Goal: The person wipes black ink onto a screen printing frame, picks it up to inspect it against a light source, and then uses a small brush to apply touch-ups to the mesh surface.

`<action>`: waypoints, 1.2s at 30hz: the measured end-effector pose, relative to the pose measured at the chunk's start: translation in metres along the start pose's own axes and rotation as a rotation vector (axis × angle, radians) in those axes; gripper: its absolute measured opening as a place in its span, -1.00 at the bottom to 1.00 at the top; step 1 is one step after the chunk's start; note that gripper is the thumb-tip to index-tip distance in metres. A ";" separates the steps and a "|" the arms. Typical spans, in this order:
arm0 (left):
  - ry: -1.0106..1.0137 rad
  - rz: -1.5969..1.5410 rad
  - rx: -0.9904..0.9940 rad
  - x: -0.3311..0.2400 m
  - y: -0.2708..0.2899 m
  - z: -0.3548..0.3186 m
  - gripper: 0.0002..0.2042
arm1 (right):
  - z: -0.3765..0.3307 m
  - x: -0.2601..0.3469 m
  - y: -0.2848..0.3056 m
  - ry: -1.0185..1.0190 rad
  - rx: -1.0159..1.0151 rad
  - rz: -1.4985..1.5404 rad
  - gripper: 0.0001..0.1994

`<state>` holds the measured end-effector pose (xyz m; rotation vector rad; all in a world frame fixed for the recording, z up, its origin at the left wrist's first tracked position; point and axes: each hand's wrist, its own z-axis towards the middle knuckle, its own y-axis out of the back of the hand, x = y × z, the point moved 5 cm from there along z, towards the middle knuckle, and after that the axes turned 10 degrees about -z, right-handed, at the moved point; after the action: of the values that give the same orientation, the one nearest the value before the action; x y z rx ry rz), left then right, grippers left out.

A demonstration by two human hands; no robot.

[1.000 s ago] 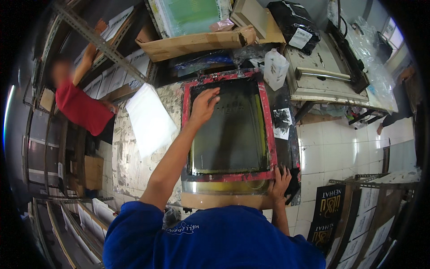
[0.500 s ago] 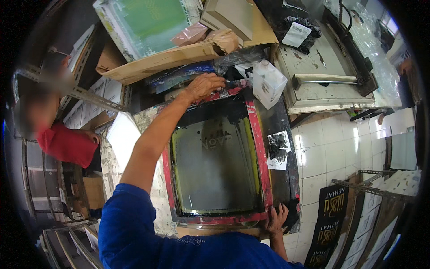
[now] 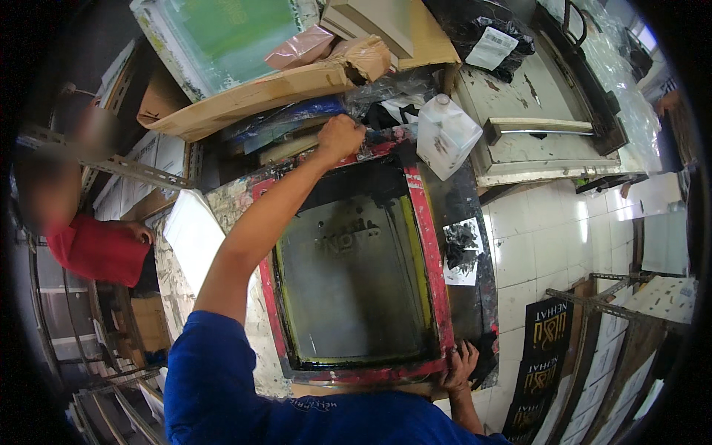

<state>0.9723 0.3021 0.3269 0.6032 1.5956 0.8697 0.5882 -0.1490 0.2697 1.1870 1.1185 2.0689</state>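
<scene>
A screen-printing frame [image 3: 430, 248] with red, ink-stained sides lies on the worktable [image 3: 241, 196]. Its grey mesh [image 3: 348, 297] has yellowish margins, dark ink along the far end and raised-looking lettering. My left hand [image 3: 342, 139], arm stretched across the frame's left side, is closed at the far edge, by metal fittings [image 3: 363, 152]; whatever its fingers hold is hidden. At the near right corner, my right hand [image 3: 461, 366] rests against the frame's edge, fingers extended and apart.
A translucent jug [image 3: 447, 137] stands beyond the far right corner. Right of the frame lies ink-smeared paper [image 3: 461, 252]; white sheets [image 3: 194, 236] lie left. A cardboard box [image 3: 245, 104] borders the far side. Someone in a red sleeve [image 3: 100, 252] stands at left.
My left hand has turned and curled into a tighter fist at the far edge. My right hand stays at the near corner. The whole view has shifted slightly.
</scene>
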 end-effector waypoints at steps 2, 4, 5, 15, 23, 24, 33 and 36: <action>0.584 -0.609 0.176 0.023 -0.008 0.006 -0.76 | 0.002 0.000 0.001 -0.001 0.026 0.000 -0.53; 0.611 -0.732 0.155 0.011 0.003 -0.006 -0.59 | 0.002 -0.001 -0.002 -0.011 0.053 -0.018 -0.52; 0.562 -0.710 0.145 0.008 0.011 -0.011 -0.56 | 0.005 0.000 -0.001 -0.018 0.068 -0.022 -0.51; 0.116 0.128 -0.088 -0.015 0.053 -0.033 -0.51 | 0.006 0.003 0.000 -0.024 0.056 -0.026 -0.49; -0.067 0.352 -0.184 -0.021 -0.003 -0.015 -0.71 | 0.008 0.004 0.003 -0.050 0.038 -0.022 -0.57; -0.020 0.344 -0.315 -0.019 -0.005 -0.015 -0.73 | 0.007 0.003 0.002 -0.046 0.018 -0.011 -0.56; 0.401 -0.866 0.223 -0.016 0.017 -0.047 -0.47 | 0.011 0.007 0.006 0.000 0.034 -0.026 -0.53; 0.173 -0.879 -0.035 -0.012 0.050 -0.060 -0.59 | 0.011 0.008 0.006 0.024 0.022 -0.016 -0.52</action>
<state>0.9119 0.3100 0.3781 -0.2260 1.7573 0.2828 0.5935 -0.1415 0.2813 1.1629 1.1609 2.0691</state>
